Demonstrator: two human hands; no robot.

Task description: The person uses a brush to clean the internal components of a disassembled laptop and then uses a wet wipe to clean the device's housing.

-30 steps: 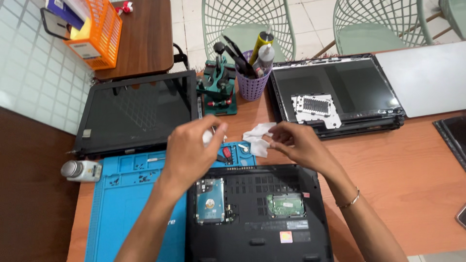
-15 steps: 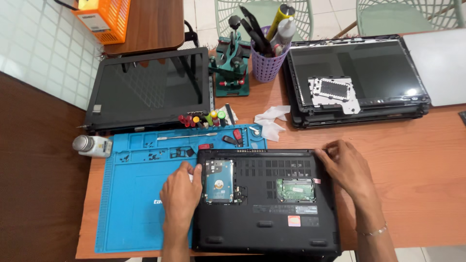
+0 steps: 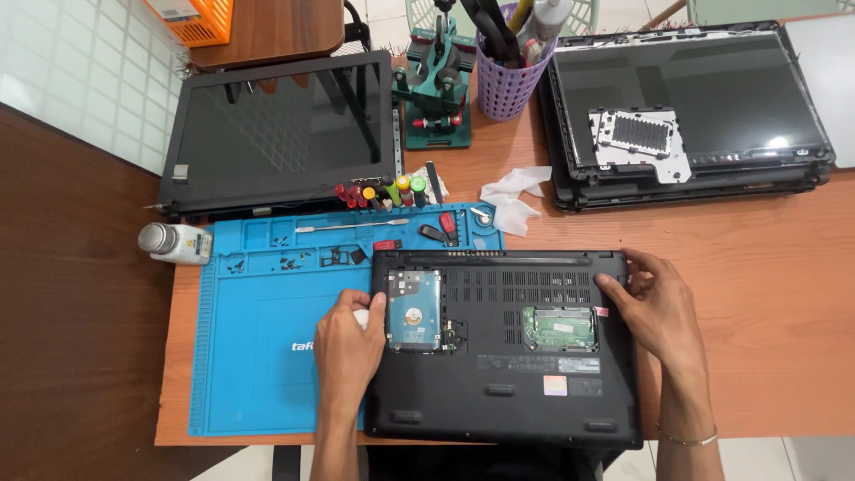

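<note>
Both hands flank the upturned black laptop (image 3: pixel 508 347): left hand (image 3: pixel 349 343) grips its left edge beside the exposed hard drive (image 3: pixel 414 310), right hand (image 3: pixel 650 307) clamps the far-right corner. Laptop sits half on the blue repair mat (image 3: pixel 267 356); crumpled white wipe (image 3: pixel 512 196) just beyond.

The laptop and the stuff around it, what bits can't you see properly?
Head view only:
- Laptop: left edge hidden under the left hand; right edge under the right hand.
- Purple cup: its tools are cut off by the top edge.
- Orange basket: mostly cut off at the top.
- Screws on the blue mat: too small to count.
</note>
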